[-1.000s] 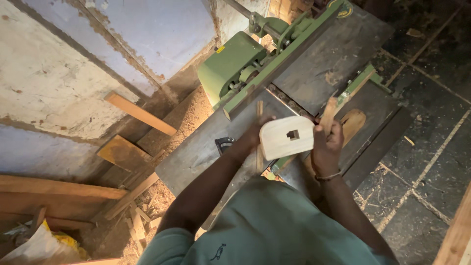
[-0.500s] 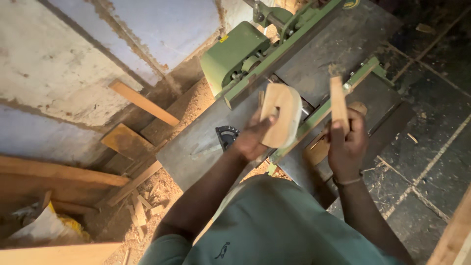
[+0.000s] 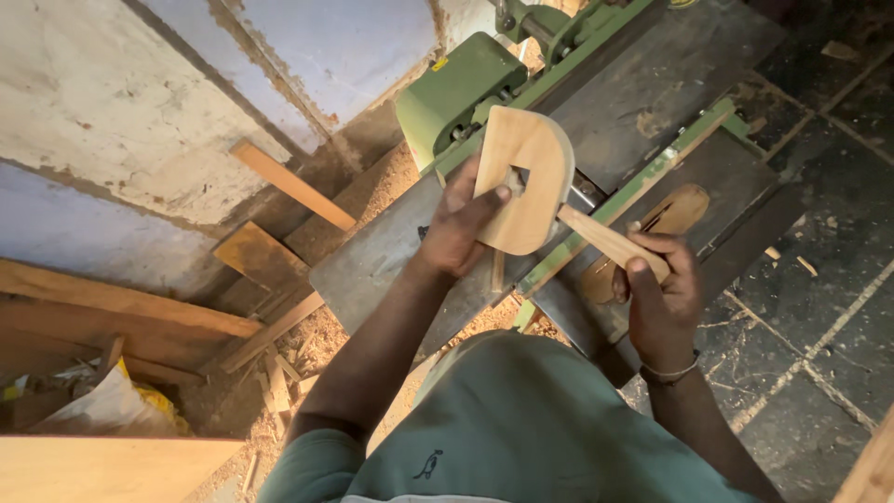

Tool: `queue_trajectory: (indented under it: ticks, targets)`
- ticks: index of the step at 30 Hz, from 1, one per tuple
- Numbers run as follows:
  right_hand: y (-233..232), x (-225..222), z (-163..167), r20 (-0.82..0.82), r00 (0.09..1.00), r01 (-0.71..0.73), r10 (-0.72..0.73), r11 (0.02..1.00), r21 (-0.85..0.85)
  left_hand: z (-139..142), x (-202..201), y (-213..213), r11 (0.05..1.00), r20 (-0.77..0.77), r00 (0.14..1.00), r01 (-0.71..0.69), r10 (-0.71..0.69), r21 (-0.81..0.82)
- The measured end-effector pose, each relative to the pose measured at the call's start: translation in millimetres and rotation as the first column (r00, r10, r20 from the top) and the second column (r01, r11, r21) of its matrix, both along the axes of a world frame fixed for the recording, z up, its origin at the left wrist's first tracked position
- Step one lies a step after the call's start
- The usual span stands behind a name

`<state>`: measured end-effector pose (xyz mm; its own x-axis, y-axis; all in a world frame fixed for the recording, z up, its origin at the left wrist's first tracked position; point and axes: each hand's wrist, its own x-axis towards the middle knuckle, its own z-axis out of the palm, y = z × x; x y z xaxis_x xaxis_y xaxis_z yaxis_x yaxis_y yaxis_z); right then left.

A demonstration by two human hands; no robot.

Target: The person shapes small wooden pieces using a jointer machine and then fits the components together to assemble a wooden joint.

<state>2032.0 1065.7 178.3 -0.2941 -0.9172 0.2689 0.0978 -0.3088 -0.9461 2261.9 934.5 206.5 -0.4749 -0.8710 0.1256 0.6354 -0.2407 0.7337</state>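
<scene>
Left hand point(image 3: 461, 224): grips the wooden board point(image 3: 523, 177) at its cut-out, above the bench point(image 3: 652, 84).
Right hand point(image 3: 656, 289): closed around a wooden stick point(image 3: 610, 242) touching the board.
Handling: probably light, stiff, smooth; hold by the edges.

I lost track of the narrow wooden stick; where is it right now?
In the head view, right of centre, the wooden stick is gripped in the right hand, its far end beside the rounded wooden piece held by the left hand.

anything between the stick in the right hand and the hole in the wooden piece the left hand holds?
Nothing visible. The left hand holds the rounded wooden piece up over the machine table. The right hand grips the stick, whose tip already meets the piece's lower edge. The slot looks partly covered by left fingers.
</scene>
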Motion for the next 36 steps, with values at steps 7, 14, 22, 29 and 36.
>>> queue_trajectory:
  ticks: [7,14,22,29,36]
  targets:
    - [7,-7,8,-0.062,0.998,0.032,-0.031,0.999,0.024,49,5,13,0.939,0.212,0.965,-0.079,0.157,-0.334]
    - [1,-2,-5,-0.068,0.997,-0.046,0.042,0.997,-0.063,70,-13,29,0.868,0.183,0.949,-0.143,0.257,-0.475]
    - [-5,-5,-26,-0.717,0.641,0.231,-0.274,0.960,-0.160,107,-13,48,0.441,0.161,0.906,-0.031,0.391,-0.897]
    - [-13,5,-24,-0.355,0.929,0.053,-0.106,0.986,-0.156,136,-2,47,0.262,0.160,0.942,0.081,0.297,-0.962]
    - [-26,8,1,-0.094,0.991,-0.114,0.092,0.955,-0.273,138,-9,37,0.263,0.087,0.987,0.049,0.133,-0.963]
